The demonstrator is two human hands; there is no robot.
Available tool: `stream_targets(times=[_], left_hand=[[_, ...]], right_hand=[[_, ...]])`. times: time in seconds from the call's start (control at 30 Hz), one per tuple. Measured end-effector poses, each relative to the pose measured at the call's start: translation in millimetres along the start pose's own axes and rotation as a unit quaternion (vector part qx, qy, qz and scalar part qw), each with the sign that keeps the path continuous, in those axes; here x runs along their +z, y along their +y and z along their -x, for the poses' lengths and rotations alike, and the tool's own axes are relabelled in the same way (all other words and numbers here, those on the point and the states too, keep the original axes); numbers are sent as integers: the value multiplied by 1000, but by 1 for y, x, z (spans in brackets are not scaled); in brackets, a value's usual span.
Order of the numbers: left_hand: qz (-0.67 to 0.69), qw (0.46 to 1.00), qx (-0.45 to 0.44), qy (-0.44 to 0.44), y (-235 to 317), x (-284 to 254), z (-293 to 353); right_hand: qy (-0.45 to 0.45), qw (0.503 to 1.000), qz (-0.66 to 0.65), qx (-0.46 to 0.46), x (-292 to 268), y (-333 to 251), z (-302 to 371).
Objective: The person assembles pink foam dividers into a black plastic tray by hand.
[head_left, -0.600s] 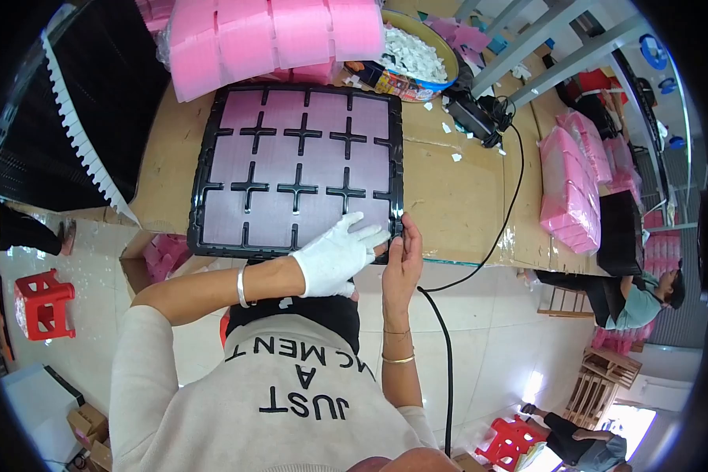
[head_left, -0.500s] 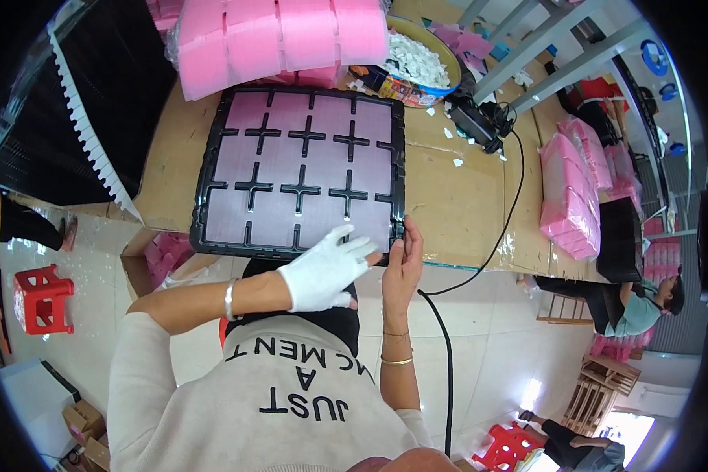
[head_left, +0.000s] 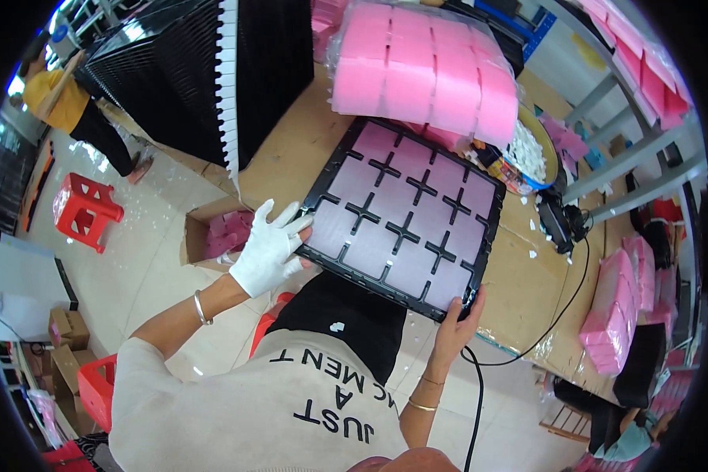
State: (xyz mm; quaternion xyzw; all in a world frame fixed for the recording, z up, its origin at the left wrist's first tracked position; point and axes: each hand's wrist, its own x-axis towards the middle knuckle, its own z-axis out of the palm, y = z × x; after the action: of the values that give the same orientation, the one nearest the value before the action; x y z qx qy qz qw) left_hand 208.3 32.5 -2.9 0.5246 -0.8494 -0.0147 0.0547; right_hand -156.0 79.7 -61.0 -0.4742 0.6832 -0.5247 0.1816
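Note:
A black plastic tray [head_left: 341, 258] lies tilted to the view, its near edge overhanging the table edge above my lap. Pink-lilac foam sheeting [head_left: 370, 219] fills it, between raised black cross-shaped ribs. My left hand [head_left: 269, 250], in a white glove with some bare fingertips, is at the tray's near left corner, its fingers around the rim. At the near right corner, my bare right hand [head_left: 458, 326] grips the rim with the thumb on top. The fingers beneath the tray are hidden.
Behind the tray sits a wrapped bundle of pink foam [head_left: 425, 71]. Stacked black trays [head_left: 189, 86] stand at left, with a white toothed strip [head_left: 226, 94]. A tub of white scraps [head_left: 527, 153] and a black cable [head_left: 562, 311] lie right. A cardboard box [head_left: 200, 236] stands below.
My left hand has moved from above the tray's near edge to its near left corner. My right hand stays at the right corner. The whole view has turned, so the tray appears angled.

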Motion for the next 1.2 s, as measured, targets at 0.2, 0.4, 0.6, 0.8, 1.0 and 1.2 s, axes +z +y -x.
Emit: stream_targets(times=[0.2, 0.4, 0.6, 0.8, 1.0, 1.2], left_hand=[[68, 994, 27, 86, -9, 20, -2], [87, 982, 33, 165, -17, 21, 1], [51, 981, 97, 161, 1, 30, 0], [162, 950, 129, 235, 9, 8, 9], [225, 870, 120, 421, -7, -76, 25], [308, 723, -147, 600, -51, -160, 72]], right_hand=[[-34, 998, 43, 13, -2, 0, -7], [-35, 990, 129, -35, -6, -7, -13], [-6, 982, -189, -12, -18, -43, -13], [-28, 940, -336, -59, -29, -156, 20], [-82, 859, -444, -242, -44, -223, 52], [-55, 906, -276, -318, -19, -225, 33]])
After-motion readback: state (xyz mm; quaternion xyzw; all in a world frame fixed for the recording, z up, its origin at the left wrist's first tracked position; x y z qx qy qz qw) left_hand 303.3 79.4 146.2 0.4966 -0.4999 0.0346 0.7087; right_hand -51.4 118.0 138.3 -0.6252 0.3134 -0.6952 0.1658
